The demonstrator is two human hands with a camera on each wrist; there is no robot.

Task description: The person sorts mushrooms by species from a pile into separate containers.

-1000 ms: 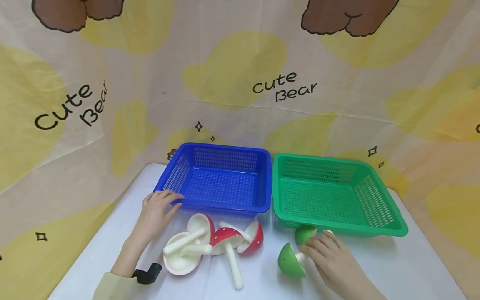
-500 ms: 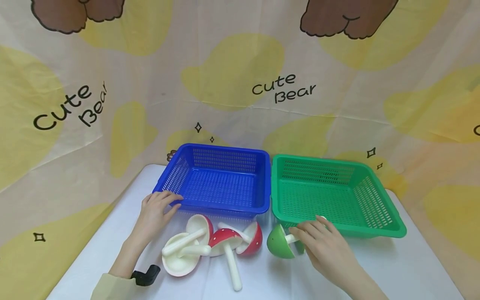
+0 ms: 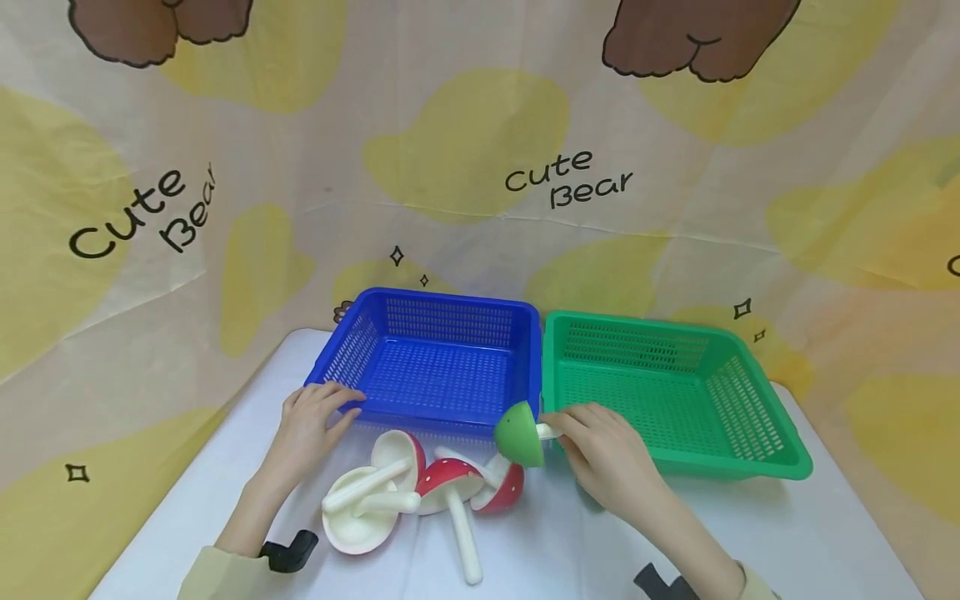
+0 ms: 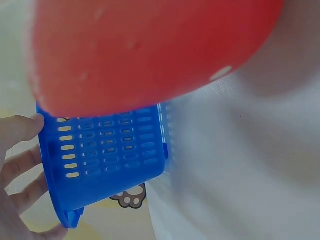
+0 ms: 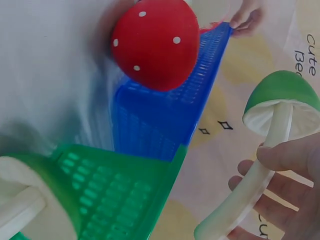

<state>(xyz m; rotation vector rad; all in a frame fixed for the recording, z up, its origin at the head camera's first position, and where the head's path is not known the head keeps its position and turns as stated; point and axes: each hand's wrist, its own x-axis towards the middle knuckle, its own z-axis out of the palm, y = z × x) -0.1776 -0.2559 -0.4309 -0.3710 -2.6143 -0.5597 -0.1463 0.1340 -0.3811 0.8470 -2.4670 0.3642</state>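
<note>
My right hand (image 3: pixel 611 454) pinches the white stem of a toy mushroom with a green cap (image 3: pixel 519 435), held up in front of the gap between the baskets. In the right wrist view its thumb and fingers lie round the stem. My left hand (image 3: pixel 311 425) grips the front left rim of the blue basket (image 3: pixel 450 421), thumb on one side and fingers on the other. Several red-capped toy mushrooms (image 3: pixel 450 477) with white stems lie piled before that basket. A second green mushroom (image 5: pixel 62 190) lies before the green basket (image 3: pixel 720 467), mostly hidden in the head view under my right hand.
Both baskets stand side by side on the white table (image 3: pixel 540 558), against a patterned cloth backdrop (image 3: pixel 465 150). Nothing lies inside either basket where the head view shows its floor. Black straps (image 3: pixel 288 552) sit at the wrists.
My right hand has lifted the green mushroom off the table and carried it left and up, over the edge of the red mushrooms. The left hand keeps its place at the blue rim.
</note>
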